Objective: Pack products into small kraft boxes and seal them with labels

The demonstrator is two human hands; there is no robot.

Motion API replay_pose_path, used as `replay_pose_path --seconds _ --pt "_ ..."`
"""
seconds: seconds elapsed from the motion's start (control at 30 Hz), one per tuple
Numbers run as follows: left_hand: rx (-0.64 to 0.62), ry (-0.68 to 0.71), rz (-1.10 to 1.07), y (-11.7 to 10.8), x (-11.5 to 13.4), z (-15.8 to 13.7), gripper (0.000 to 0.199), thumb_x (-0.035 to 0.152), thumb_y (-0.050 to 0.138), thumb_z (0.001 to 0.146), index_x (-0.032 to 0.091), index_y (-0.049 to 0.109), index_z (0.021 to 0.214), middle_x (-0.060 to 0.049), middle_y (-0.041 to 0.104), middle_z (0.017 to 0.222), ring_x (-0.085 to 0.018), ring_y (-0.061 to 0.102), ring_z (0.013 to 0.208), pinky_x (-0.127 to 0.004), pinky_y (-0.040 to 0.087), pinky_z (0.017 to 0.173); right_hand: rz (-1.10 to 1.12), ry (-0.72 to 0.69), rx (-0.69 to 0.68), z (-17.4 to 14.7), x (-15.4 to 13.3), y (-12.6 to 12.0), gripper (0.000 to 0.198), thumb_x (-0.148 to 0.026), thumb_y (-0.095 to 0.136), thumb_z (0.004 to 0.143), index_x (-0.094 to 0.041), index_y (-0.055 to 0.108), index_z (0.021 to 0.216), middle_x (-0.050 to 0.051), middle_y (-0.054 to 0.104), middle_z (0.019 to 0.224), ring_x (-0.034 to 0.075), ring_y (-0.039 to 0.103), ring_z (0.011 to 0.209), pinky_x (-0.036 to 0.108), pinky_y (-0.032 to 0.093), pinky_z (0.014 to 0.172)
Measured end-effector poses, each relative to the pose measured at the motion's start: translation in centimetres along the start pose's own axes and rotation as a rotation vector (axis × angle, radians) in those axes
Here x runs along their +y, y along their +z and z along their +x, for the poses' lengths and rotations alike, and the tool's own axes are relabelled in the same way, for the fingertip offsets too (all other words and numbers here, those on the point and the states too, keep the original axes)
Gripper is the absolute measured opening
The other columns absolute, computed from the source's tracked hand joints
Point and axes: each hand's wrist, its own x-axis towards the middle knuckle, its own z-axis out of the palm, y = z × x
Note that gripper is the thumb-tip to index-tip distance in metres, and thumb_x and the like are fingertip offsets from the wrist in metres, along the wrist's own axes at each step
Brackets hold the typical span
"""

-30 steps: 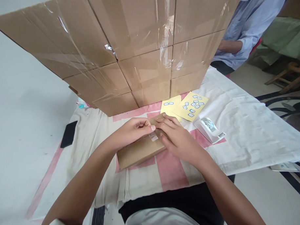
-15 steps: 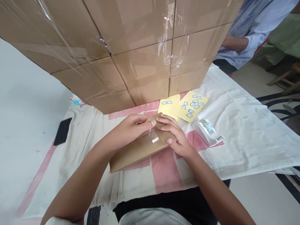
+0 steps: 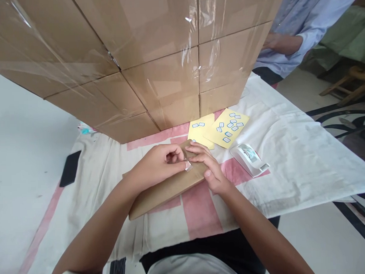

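A flat brown cardboard box [image 3: 166, 190] lies slantwise on the cloth-covered table before me. On its top, near the right end, sits a short strip of clear tape [image 3: 188, 165]. My left hand [image 3: 159, 163] reaches over the box, thumb and curled fingers closed at the tape; the thumb tip touches it. My right hand [image 3: 209, 166] grips the box's right end, fingers laid across the top and thumb by the near edge. To the right stands a white tape dispenser [image 3: 249, 159]. Behind the box lie two yellow sheets [image 3: 227, 127] bearing small blue-edged labels.
A tall stack of taped cardboard boxes [image 3: 162, 73] rises at the back of the table. At the left lies a black phone-like slab [image 3: 70, 169] on the tablecloth [image 3: 291, 165]. A person in a light blue shirt [image 3: 310, 32] is beyond, at upper right, near a wooden stool [image 3: 350, 85].
My left thumb has come down onto the clear tape, and the fingers have curled in. My right hand stays on the box. The whole view has shifted slightly.
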Motion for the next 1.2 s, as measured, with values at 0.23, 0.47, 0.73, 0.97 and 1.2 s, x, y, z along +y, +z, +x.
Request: replay_pose_path --seconds 0.23,0.47,0.73,0.97,1.2 --pt "-0.065 0.014 -0.04 -0.4 -0.5 0.5 0.026 0.038 0.072 0.083 0.022 0.055 0.072 0.007 0.05 0.07 -0.011 0.044 0.067 -0.027 0.033 0.061 -0.012 0.017 0.005 -0.1 0.0 0.0 0.046 -0.061 0.033 0.102 -0.031 0.06 0.125 0.005 0.059 0.142 0.031 0.04 0.145 0.062 0.031 0.12" --pt "-0.094 0.029 -0.06 -0.9 -0.4 0.6 0.027 0.04 0.075 0.081 0.022 0.057 0.073 0.007 0.047 0.07 -0.011 0.042 0.068 -0.026 0.032 0.062 -0.013 0.015 0.001 0.0 -0.2 -0.1 0.043 -0.058 0.035 0.103 -0.029 0.061 0.122 0.006 0.06 0.14 0.03 0.039 0.146 0.06 0.031 0.119" --pt "-0.058 0.037 0.093 -0.3 -0.7 1.0 0.025 0.039 0.075 0.08 0.023 0.056 0.074 0.007 0.051 0.071 -0.012 0.045 0.068 -0.027 0.035 0.061 -0.046 0.035 -0.003 0.1 -0.2 -0.1 0.045 -0.061 0.035 0.101 -0.029 0.061 0.119 0.007 0.061 0.138 0.031 0.041 0.145 0.061 0.032 0.119" --pt "-0.039 0.028 0.168 -0.3 -0.5 1.1 0.025 0.04 0.073 0.081 0.024 0.055 0.074 0.007 0.054 0.072 -0.013 0.049 0.07 -0.028 0.037 0.063 -0.038 0.034 -0.004 0.1 -0.3 -0.1 0.045 -0.06 0.036 0.102 -0.028 0.062 0.12 0.008 0.062 0.137 0.031 0.041 0.145 0.06 0.032 0.118" --pt "-0.023 0.019 0.258 -0.3 0.0 1.0 0.026 0.043 0.073 0.081 0.025 0.055 0.075 0.008 0.052 0.07 -0.012 0.047 0.068 -0.029 0.035 0.061 -0.03 0.03 0.009 0.1 -0.3 -0.1 0.042 -0.058 0.039 0.102 -0.028 0.063 0.119 0.008 0.062 0.135 0.03 0.041 0.145 0.059 0.033 0.118"
